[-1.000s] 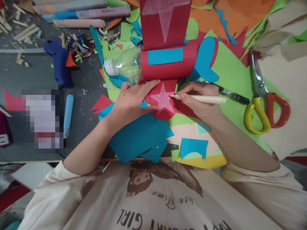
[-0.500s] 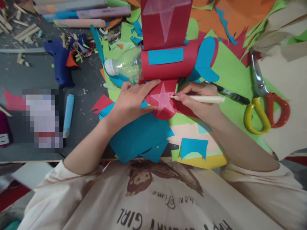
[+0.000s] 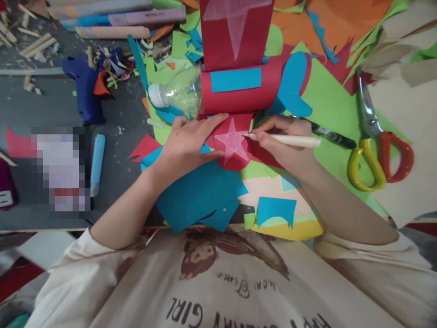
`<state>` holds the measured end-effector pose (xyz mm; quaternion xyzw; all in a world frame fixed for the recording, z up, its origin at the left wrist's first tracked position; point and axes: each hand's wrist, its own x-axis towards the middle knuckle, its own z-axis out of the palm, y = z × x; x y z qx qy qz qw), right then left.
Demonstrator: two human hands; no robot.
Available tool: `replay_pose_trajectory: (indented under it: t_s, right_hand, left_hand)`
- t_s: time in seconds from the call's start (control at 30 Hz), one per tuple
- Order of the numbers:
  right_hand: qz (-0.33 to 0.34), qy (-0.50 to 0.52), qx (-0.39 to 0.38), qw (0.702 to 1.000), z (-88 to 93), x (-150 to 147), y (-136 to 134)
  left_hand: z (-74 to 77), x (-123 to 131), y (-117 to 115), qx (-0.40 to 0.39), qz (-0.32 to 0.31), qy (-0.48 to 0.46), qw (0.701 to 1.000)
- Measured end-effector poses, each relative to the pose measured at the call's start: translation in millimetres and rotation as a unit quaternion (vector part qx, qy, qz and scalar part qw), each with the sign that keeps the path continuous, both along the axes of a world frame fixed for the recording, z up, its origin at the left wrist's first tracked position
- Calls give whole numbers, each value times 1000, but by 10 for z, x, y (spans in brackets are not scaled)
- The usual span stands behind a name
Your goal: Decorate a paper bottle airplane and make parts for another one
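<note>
A red paper piece (image 3: 235, 157) with a pale star (image 3: 232, 142) drawn on it lies in front of me. My left hand (image 3: 186, 143) rests flat on its left side, fingers stretched out. My right hand (image 3: 282, 141) pinches a white pen (image 3: 290, 140), whose tip touches the star's right point. Just beyond stands a plastic bottle (image 3: 177, 93) wrapped in red paper (image 3: 239, 98) with a blue strip (image 3: 235, 79).
Yellow-and-red scissors (image 3: 372, 136) lie at the right, a black marker (image 3: 332, 135) beside my right hand. A blue glue gun (image 3: 85, 89) and a light-blue stick (image 3: 97, 164) lie at the left. Blue, green and orange paper scraps cover the table.
The pen tip has shifted very slightly right at the star's right point. My left hand has not moved.
</note>
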<state>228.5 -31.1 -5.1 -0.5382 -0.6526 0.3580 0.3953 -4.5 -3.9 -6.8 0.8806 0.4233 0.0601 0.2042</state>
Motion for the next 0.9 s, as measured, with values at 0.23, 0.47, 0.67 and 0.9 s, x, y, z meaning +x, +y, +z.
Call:
replay_pose_trajectory:
  t_s: [0.23, 0.47, 0.67, 0.9]
  right_hand:
    - [21, -3, -27, 999, -27, 20, -8]
    - [16, 5, -21, 1000, -29, 27, -14]
    - [8, 4, -13, 1000, -15, 21, -7]
    - [51, 2, 0, 999, -16, 36, -2]
  left_hand:
    - [-2, 7, -5, 1, 4, 4, 1000]
    - [3, 19, -2, 10, 0, 17, 1000]
    - [12, 18, -6, 5, 2, 8, 1000]
    - [23, 25, -4, -3, 6, 19, 1000]
